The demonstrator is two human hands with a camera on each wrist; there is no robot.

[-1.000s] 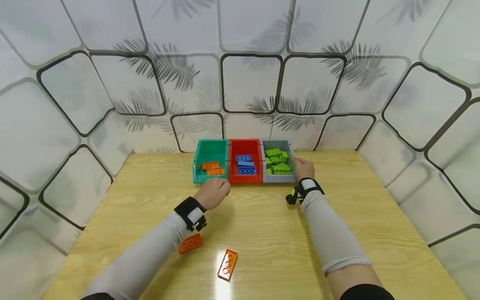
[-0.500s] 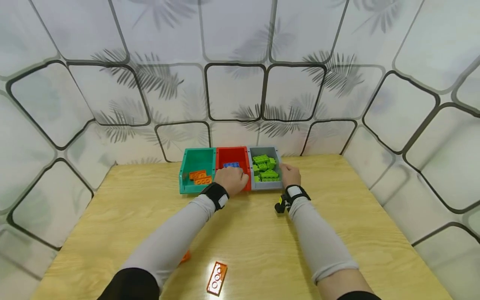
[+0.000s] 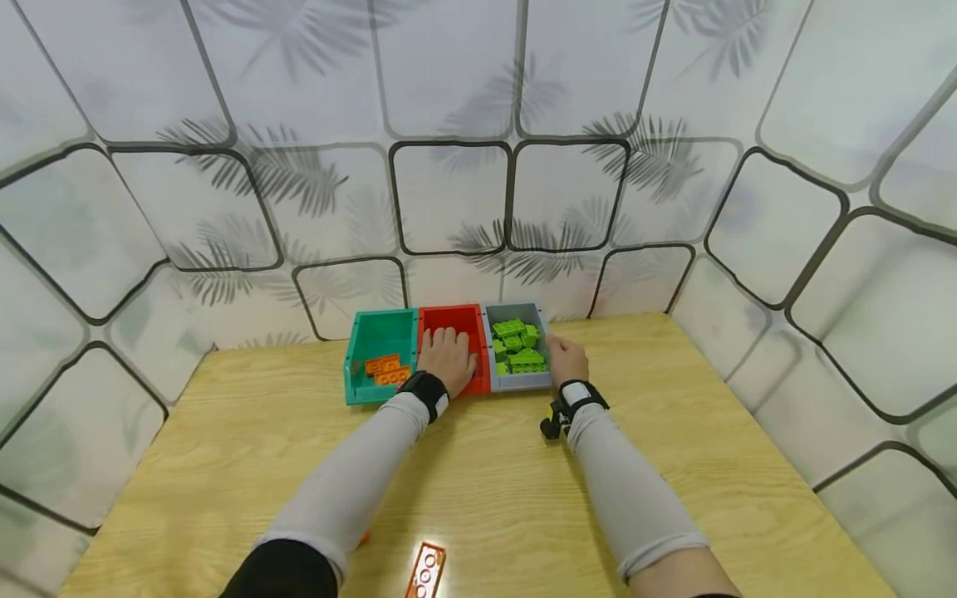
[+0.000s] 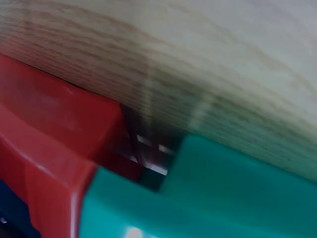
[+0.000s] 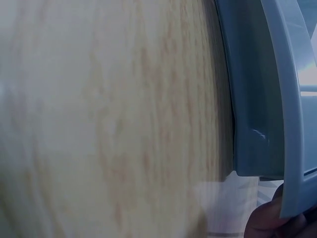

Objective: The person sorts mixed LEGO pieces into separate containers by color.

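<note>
My left hand point(image 3: 447, 361) reaches over the red bin point(image 3: 481, 319), back of the hand up and fingers extended toward the bin's far side. It hides most of what lies inside; a dark blue piece point(image 4: 12, 206) shows at the edge of the left wrist view. With my right hand point(image 3: 568, 360) I pinch the right wall of the grey bin point(image 3: 549, 380); in the right wrist view the fingers point(image 5: 265, 218) lie at the wall's end. Several lime green bricks point(image 3: 526, 360) fill the grey bin.
Joined at the red bin's left is a teal bin point(image 3: 359, 336) holding orange bricks point(image 3: 392, 376). On the wooden table point(image 3: 478, 490), an orange brick point(image 3: 426, 571) lies near me; another is mostly behind my left forearm. A patterned backdrop point(image 3: 449, 199) stands behind the bins.
My left hand has moved right from in front of the teal bin to over the red bin, and its fingers have straightened from a curl. The right hand keeps its hold; the view has shifted.
</note>
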